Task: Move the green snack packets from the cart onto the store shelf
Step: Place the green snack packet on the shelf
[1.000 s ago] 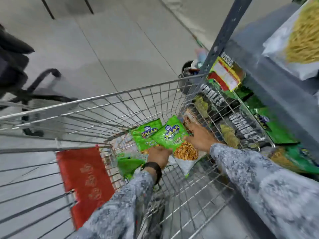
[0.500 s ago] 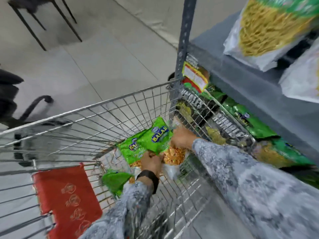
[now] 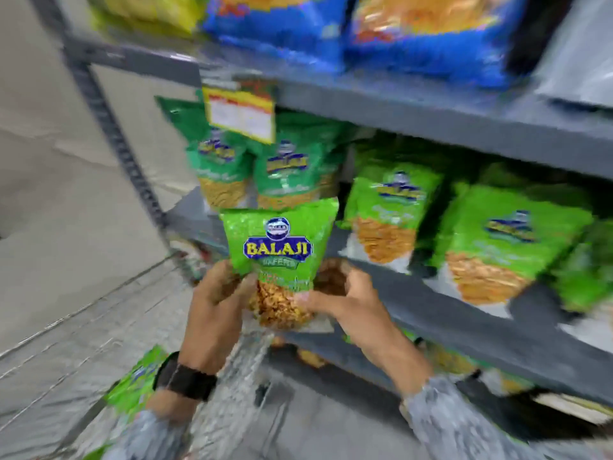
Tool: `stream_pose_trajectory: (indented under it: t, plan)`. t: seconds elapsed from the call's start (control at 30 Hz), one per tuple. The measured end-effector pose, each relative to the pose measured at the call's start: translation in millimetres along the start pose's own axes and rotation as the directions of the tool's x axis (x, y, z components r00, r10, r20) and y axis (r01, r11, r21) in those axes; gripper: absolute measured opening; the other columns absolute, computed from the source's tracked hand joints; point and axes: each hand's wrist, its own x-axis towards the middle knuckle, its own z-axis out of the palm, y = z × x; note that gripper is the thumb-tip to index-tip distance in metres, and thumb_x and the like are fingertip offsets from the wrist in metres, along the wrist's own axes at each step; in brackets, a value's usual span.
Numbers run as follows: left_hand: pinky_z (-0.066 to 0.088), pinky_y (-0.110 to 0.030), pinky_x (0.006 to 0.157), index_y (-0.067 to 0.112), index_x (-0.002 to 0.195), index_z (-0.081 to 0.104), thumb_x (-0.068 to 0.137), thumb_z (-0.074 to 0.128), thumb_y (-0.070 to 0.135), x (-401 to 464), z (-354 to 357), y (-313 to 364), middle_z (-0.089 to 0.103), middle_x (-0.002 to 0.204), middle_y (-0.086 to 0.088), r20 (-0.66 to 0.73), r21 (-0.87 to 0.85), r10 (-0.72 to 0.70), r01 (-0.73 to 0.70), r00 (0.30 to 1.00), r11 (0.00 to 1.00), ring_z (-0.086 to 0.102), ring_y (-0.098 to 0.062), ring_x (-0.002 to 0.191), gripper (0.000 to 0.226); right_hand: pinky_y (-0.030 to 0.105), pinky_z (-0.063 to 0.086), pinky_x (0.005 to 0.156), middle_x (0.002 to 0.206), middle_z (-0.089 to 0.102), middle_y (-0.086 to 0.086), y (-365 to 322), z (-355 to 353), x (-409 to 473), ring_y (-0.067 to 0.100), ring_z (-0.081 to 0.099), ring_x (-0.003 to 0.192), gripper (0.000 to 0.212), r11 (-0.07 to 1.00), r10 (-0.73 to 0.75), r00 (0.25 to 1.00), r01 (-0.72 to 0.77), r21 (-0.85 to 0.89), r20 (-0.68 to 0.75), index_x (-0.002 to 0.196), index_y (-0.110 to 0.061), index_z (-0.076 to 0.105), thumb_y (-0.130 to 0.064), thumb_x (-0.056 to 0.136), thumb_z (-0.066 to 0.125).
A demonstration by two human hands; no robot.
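Mid-transfer: left hand [image 3: 215, 307] and right hand [image 3: 345, 303] fingers both clamp one green packet [image 3: 282, 247] upright, just before the shelf [image 3: 447, 313], not yet placed; another packet [image 3: 136, 383] remains in the cart [image 3: 49, 353].

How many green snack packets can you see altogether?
6 clearly: one held packet in both hands, four standing on the shelf, one in the cart. Blurred ones at right may hide more.
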Motion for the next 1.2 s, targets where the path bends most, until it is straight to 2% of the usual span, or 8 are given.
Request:
stream_pose_trajectory:
  t: [0.13,0.23,0.33,0.6,0.77,0.93,1.07,1.2]
  plan:
    - [0.050,-0.037,0.088,0.006,0.104,0.067,0.091,0.062,0.007,19.3,95.3,2.5,0.076,0.104,-0.011,0.207,-0.019,0.000,0.004,0.978,1.000,0.066,-0.016,0.093,0.014,0.015,0.051,0.053,0.082,0.072,0.006,-0.9,-83.1,-25.3,0.005,0.065,0.060,0.042,0.997,0.018,0.976,-0.002,0.075,-0.219,0.094,-0.011,0.068,0.005,0.062,0.089]
    - [0.050,-0.020,0.075,0.012,0.095,0.067,0.092,0.060,0.001,38.7,150.5,4.4,0.076,0.086,0.004,0.252,0.019,0.012,-0.017,0.968,1.000,0.065,-0.005,0.080,0.013,0.011,0.046,0.047,0.086,0.068,0.015,0.8,-124.3,-21.9,0.003,0.061,0.054,0.037,0.997,0.020,0.927,0.008,0.073,-0.375,0.105,-0.001,0.068,0.006,0.072,0.083]
    - [0.048,-0.027,0.079,0.022,0.091,0.065,0.086,0.064,0.012,65.7,173.1,2.9,0.072,0.090,0.000,0.242,0.067,0.039,-0.057,0.970,0.996,0.062,-0.011,0.084,0.012,0.008,0.046,0.049,0.084,0.066,0.021,1.6,-136.5,0.4,-0.002,0.061,0.053,0.044,0.999,-0.034,0.900,0.046,0.017,-0.434,0.113,0.007,0.066,0.007,0.072,0.083]
    - [0.052,-0.038,0.084,0.010,0.097,0.066,0.088,0.065,-0.004,121.2,136.4,-44.3,0.070,0.089,-0.004,0.141,0.238,0.009,-0.043,0.990,0.970,0.066,-0.003,0.079,0.017,0.029,0.057,0.065,0.073,0.070,-0.003,42.6,-95.5,69.1,0.009,0.065,0.063,0.043,0.991,-0.076,0.885,0.015,-0.134,-0.460,0.084,-0.027,0.062,-0.008,0.063,0.093]
    - [0.054,-0.042,0.096,-0.001,0.121,0.062,0.092,0.065,0.007,119.2,125.0,-49.0,0.072,0.114,-0.016,0.176,0.174,-0.043,0.012,0.983,0.985,0.068,-0.024,0.103,0.030,0.018,0.054,0.062,0.079,0.071,-0.002,45.5,-87.3,65.4,-0.003,0.066,0.062,0.047,0.990,-0.125,0.858,0.075,-0.121,-0.498,0.100,-0.024,0.064,-0.008,0.066,0.092]
    - [0.055,-0.037,0.100,0.019,0.126,0.067,0.093,0.067,0.019,108.9,89.4,-20.9,0.076,0.115,-0.002,0.207,0.217,-0.031,-0.015,0.978,0.976,0.070,-0.011,0.108,0.034,0.018,0.052,0.077,0.098,0.068,-0.005,21.9,-68.3,37.6,0.013,0.066,0.090,0.059,0.906,-0.353,0.694,0.085,-0.415,-0.628,0.121,-0.020,0.060,-0.025,0.070,0.090]
    - [0.056,-0.034,0.096,0.031,0.132,0.063,0.093,0.067,0.027,81.9,9.6,-0.6,0.071,0.126,0.009,0.114,0.369,0.095,-0.131,0.989,0.920,0.066,-0.004,0.112,0.039,0.036,0.051,0.094,0.113,0.061,0.005,-2.5,-15.9,27.9,0.025,0.059,0.108,0.045,0.602,-0.722,0.572,0.242,-0.761,-0.389,0.123,-0.008,0.062,-0.017,0.082,0.080]
    - [0.048,-0.037,0.098,0.025,0.147,0.046,0.091,0.064,0.027,48.6,-99.9,-21.7,0.060,0.141,-0.002,-0.040,0.812,0.250,-0.114,0.967,0.572,0.058,-0.024,0.121,0.059,0.039,0.039,0.116,0.149,0.047,0.011,3.6,81.3,54.9,0.031,0.045,0.137,0.069,0.333,-0.633,0.766,0.405,-0.851,0.117,0.150,-0.015,0.045,-0.034,0.088,0.069]
